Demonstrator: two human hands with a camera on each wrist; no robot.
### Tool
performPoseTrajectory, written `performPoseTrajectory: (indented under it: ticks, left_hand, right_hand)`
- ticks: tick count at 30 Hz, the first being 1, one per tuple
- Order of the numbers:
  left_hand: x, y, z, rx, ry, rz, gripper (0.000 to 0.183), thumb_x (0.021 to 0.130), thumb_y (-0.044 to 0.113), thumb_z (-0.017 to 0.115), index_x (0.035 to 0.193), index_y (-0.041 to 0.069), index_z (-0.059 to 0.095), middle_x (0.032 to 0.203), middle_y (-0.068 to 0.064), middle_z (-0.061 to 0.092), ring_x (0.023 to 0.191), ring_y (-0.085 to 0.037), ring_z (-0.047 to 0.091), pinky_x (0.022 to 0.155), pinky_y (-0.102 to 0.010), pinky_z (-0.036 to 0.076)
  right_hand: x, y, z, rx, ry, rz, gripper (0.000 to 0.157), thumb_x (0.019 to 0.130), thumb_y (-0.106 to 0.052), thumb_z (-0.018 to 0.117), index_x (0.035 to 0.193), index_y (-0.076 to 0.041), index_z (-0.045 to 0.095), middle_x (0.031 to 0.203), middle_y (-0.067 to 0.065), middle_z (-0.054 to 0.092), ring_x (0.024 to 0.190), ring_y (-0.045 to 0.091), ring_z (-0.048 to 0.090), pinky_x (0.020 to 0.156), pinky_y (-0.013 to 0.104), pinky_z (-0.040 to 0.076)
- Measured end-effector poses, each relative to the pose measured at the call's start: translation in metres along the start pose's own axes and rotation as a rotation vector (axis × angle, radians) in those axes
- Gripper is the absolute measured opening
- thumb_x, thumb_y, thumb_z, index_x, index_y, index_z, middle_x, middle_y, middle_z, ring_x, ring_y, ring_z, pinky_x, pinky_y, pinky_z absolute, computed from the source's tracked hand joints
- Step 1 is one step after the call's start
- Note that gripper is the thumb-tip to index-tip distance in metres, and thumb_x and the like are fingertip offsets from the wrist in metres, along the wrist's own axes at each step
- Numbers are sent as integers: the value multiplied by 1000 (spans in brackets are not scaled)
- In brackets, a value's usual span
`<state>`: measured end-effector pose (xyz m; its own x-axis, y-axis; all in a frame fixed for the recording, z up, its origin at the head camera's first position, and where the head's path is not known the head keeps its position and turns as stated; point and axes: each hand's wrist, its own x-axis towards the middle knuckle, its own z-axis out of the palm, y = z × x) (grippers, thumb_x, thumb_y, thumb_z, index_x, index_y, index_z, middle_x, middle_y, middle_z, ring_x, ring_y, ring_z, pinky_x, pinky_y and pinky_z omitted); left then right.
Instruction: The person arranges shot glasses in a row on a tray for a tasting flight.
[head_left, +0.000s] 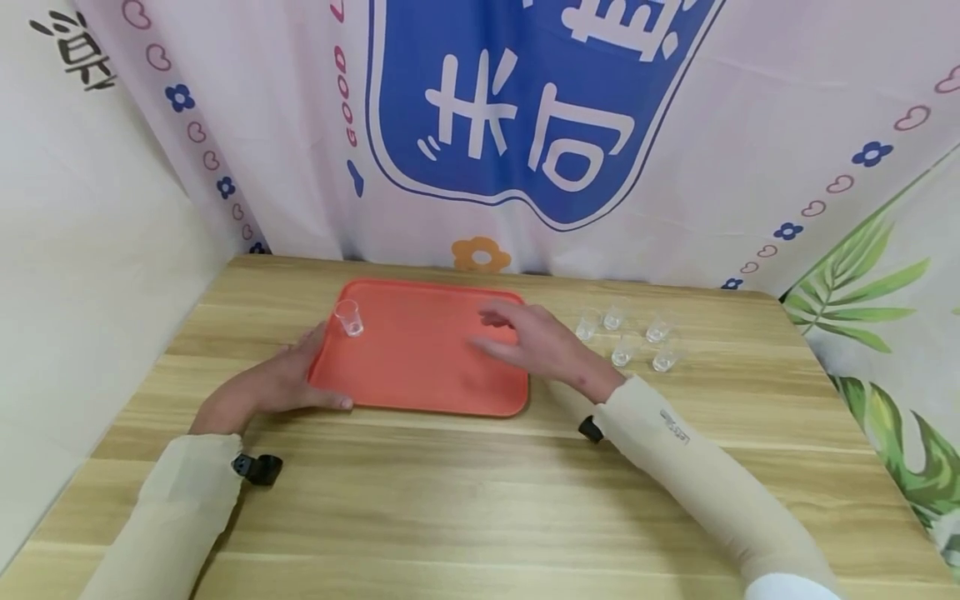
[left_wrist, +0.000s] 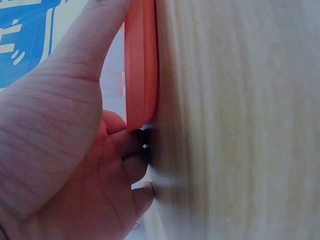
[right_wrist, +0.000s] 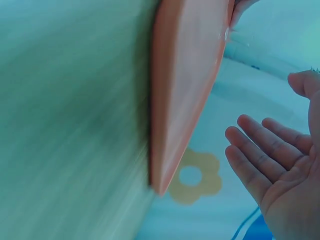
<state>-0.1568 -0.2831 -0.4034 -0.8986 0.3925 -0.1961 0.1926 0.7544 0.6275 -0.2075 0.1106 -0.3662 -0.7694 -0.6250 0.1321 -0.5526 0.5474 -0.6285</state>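
Wood-grain table (head_left: 480,508): left hand (head_left: 283,381) grips red tray (head_left: 420,354) at near-left corner; right hand (head_left: 542,340) loosely spread, empty. Tray likely light, stiff; hold opposite rims.

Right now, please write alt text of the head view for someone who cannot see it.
A person's left hand holds a red tray by its near left corner on a wooden table, while the right hand hovers, empty, over the tray's right side. One glass stands on the tray's far left; five others are on the table to the right.
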Motion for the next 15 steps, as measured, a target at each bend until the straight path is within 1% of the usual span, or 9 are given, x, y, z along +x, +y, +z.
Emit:
performPoseTrajectory:
  ticks: [3, 6, 10, 12, 15]
  left_hand:
    - [0, 0, 1, -3, 4, 11, 133, 81, 50, 86, 165, 11, -9, 169, -24, 5, 152, -48, 6, 112, -78, 7]
    - [0, 0, 1, -3, 6, 8, 133, 81, 50, 86, 165, 12, -10, 169, -24, 5, 152, -48, 7, 112, -78, 8]
    - [-1, 0, 1, -7, 3, -13, 133, 81, 51, 85, 165, 12, -10, 169, -24, 3, 152, -47, 6, 114, -75, 8]
    - [-2, 0, 1, -10, -2, -27, 133, 81, 51, 85, 165, 12, -11, 169, -24, 3, 152, -47, 6, 115, -74, 8]
    - [-1, 1, 1, -14, 1, -30, 133, 81, 51, 85, 165, 12, -10, 169, -24, 3, 153, -46, 6, 115, -73, 9]
  right_hand:
    - [-15, 8, -5, -1, 39, -11, 53, 99, -44, 69, 138, -8, 63, 132, 11, 68, 120, 25, 64, 101, 42, 51]
    - [-29, 12, -9, -24, 85, -9, 47, 99, -37, 72, 135, -9, 65, 131, 8, 68, 118, 21, 65, 100, 41, 52]
    - [-43, 15, -17, -44, 118, 1, 45, 98, -32, 74, 136, -11, 65, 132, 6, 68, 118, 20, 65, 99, 43, 52]
    - [-49, 16, -22, -47, 125, 5, 45, 98, -30, 75, 137, -11, 65, 133, 6, 68, 119, 22, 65, 100, 43, 52]
    - [-59, 18, -30, -71, 142, -4, 44, 98, -29, 75, 136, -10, 66, 131, 6, 68, 118, 25, 65, 100, 42, 53]
